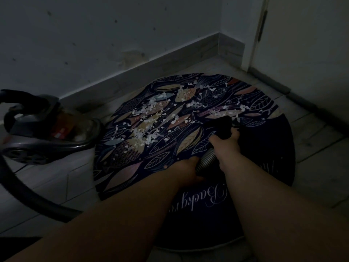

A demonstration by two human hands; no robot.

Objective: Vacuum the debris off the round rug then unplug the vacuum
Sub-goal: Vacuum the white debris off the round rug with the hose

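Right grip (224, 140): holds the black nozzle (224, 123) at the rug's (264, 157) middle.
Left grip (188, 167): holds the hose (206, 161) just behind.
Debris (149, 120): white bits left of the nozzle.
Vacuum (47, 127): floor, beside rug's left edge.

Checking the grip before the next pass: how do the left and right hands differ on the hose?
The right hand grips the black nozzle; the left hand holds the ribbed hose behind it. The right hand is farther out, next to the debris; the left hand is farther back. Both are curled round the same hose line over the rug.
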